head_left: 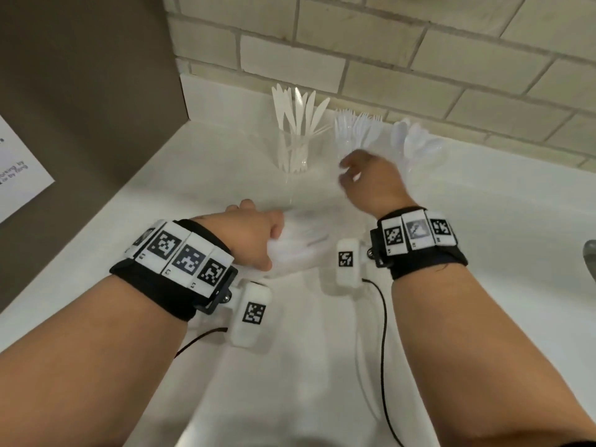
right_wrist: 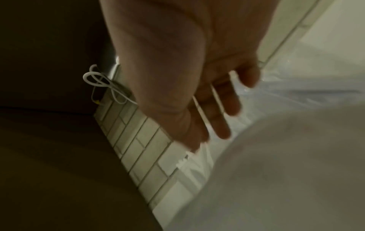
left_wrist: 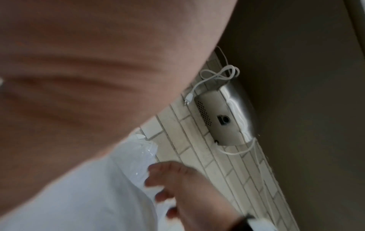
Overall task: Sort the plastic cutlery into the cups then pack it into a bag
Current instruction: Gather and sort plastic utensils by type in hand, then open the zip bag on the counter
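Packing looks to be the step in hand: the cutlery is already sorted. Knives [head_left: 298, 124] stand in the left clear cup [head_left: 292, 153], forks [head_left: 358, 127] in the middle cup, spoons [head_left: 416, 141] in the right one, all in a row at the back of the white counter [head_left: 483, 221], close to the tiled wall [head_left: 387, 59]. A clear plastic bag [head_left: 300, 243] lies on the counter nearer the person, w/ some white cutlery seemingly inside already; exact contents can't be told thru the film.

Risks, as judged: the fork cup is light and top-heavy, so a fast reach could tip it or knock it into the spoon cup just beside it. The bag mouth could collapse if held at one edge only, and pieces would then spill onto the counter. Fork tines could snag or pierce the thin film.

The left hand [head_left: 254, 233] is closed on the bag's near edge, fingers curled round bunched plastic. The right hand [head_left: 371, 179] is blurred and sits at the fork cup's base; in the right wrist view the fingers [right_wrist: 223, 123] are seen spread and mostly straight, nothing gripped. Whether the cup is actually touched can't be told.
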